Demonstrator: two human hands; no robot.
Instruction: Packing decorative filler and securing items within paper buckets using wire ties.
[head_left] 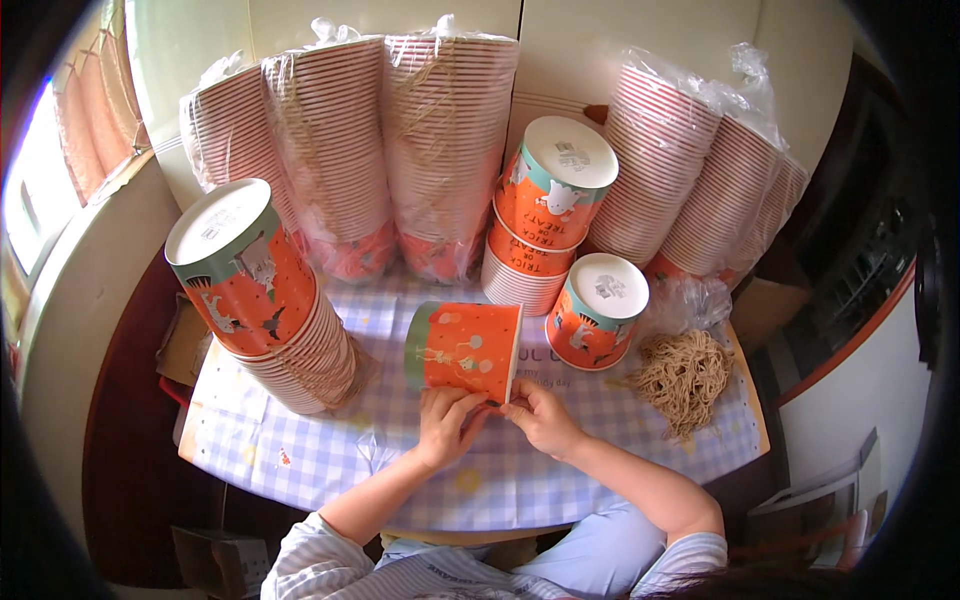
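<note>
An orange paper bucket (465, 345) with a green band and cartoon prints lies on its side at mid-table, its white rim facing right. My left hand (447, 425) is closed on its near side, fingers curled against the wall. At the rim, my right hand (545, 420) pinches the near edge, thumb and fingertips together. Both sets of fingertips meet close to a small dark spot there; any small item between them is too hidden to make out. To the right, a single upside-down bucket (598, 315) stands near a bundle of tan twine (685, 380).
An upside-down stack of buckets (270, 320) with tan strings leans at the left. Another stack (545, 210) stands at the back centre. Tall plastic-wrapped stacks (445, 150) line the wall. Crumpled clear plastic (690, 300) lies behind the twine. A checked cloth (400, 480) covers the table.
</note>
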